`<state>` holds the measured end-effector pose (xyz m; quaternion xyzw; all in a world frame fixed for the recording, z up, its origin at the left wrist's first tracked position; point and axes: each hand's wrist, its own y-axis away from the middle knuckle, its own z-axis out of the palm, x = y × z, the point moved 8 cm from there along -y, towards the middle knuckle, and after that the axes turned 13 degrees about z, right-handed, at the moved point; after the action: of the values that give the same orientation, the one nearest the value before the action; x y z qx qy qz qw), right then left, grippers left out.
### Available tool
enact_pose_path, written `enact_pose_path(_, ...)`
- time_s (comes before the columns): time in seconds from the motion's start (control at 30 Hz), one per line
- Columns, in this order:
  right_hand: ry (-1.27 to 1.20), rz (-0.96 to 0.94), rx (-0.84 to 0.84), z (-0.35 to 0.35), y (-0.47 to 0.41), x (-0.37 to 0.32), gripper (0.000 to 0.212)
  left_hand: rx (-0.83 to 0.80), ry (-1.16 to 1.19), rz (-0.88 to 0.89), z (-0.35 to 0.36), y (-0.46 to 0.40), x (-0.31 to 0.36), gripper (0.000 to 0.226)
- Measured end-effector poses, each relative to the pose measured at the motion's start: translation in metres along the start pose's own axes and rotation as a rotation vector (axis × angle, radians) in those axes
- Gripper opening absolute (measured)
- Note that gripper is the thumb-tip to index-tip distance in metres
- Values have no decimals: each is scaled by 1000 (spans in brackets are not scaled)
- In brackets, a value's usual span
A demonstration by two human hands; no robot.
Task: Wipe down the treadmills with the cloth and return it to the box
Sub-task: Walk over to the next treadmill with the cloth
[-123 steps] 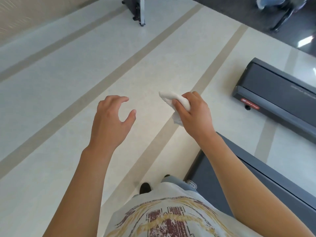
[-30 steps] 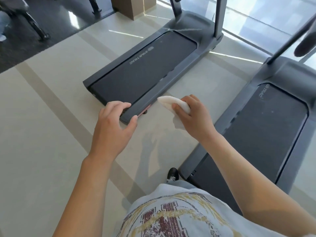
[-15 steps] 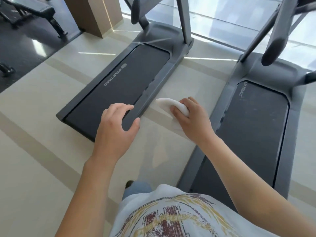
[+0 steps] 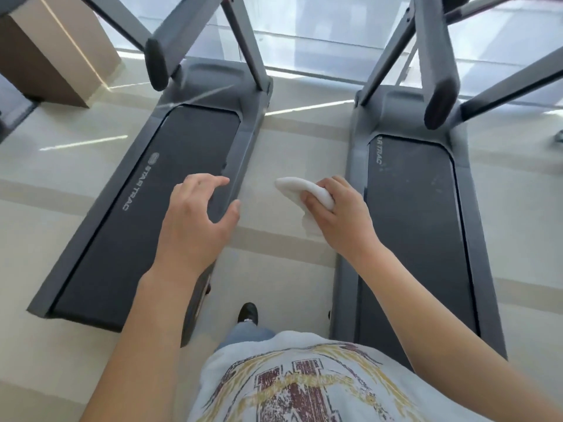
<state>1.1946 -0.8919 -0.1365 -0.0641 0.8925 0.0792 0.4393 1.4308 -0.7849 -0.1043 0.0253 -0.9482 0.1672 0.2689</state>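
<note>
Two grey treadmills stand side by side ahead of me, the left treadmill (image 4: pixel 146 208) and the right treadmill (image 4: pixel 414 214), each with a dark belt. My right hand (image 4: pixel 344 217) grips a folded white cloth (image 4: pixel 300 190) in the air over the floor strip between them, close to the right treadmill's left rail. My left hand (image 4: pixel 195 226) hovers with fingers spread above the right rail of the left treadmill, holding nothing. No box for the cloth shows clearly.
A brown pillar base (image 4: pixel 51 50) stands at the far left. Grey handrails (image 4: pixel 158 56) and uprights (image 4: pixel 438 86) of both machines rise ahead, with a glass wall behind. My shoe (image 4: pixel 248 312) is on the pale floor between the decks.
My view has swung from open floor round to face both treadmills squarely, and they are closer now. Both hands keep their pose; the cloth stays in my right hand.
</note>
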Motion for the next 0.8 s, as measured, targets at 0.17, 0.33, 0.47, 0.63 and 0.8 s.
enact_pose_path(0.17,-21,63,104,18,-44,-33,21,-64,10,116,-12,-70,-38,41)
enact_pose_path(0.33,-23,117,214,24,-67,-51,21,-118,59,196,-14,-127,-61,42)
enact_pose_path(0.47,-18,188,282,15,-76,-39,20,-164,121,241,2,-155,-63,41)
enact_pose_path(0.63,-17,255,369,-6,-92,-18,21,-246,173,291,36,-185,-55,41)
enact_pose_path(0.8,-19,270,432,-33,-121,0,23,-281,197,318,66,-223,-39,41)
